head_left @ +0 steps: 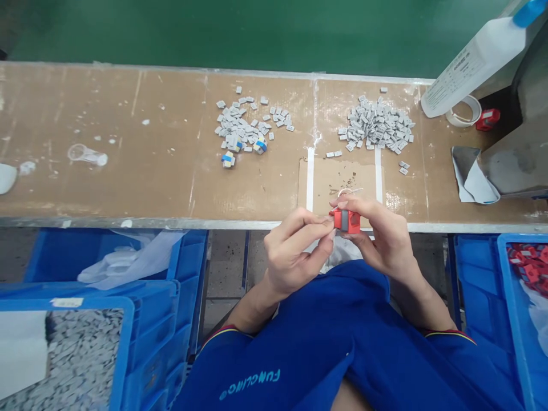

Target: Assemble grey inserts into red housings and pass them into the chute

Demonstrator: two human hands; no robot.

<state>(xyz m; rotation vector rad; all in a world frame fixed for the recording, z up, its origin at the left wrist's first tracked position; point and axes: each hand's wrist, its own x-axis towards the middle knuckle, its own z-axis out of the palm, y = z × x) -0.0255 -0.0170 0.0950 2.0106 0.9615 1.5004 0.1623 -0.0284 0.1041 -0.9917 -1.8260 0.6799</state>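
Note:
My right hand (385,237) is closed around a small red plastic part (353,221) with a grey band across it, holding it above the table's front edge. Fingers of my left hand (297,245) are pinched together against the part's left end. Whatever sits between those left fingertips is hidden. Just beyond the fingers, a thin white ring-like item (345,192) lies partly covered on a cardboard sheet (325,177) with dark crumbs. Farther back is a heap of small grey tiles (377,124).
Another spread of grey tiles (240,123) includes blue-and-cream banded bundles (228,160). A white bottle (471,65), tape roll (464,111) and red part (488,119) stand right. Blue crates hold grey pieces (85,348) at left and red parts (531,265) at right.

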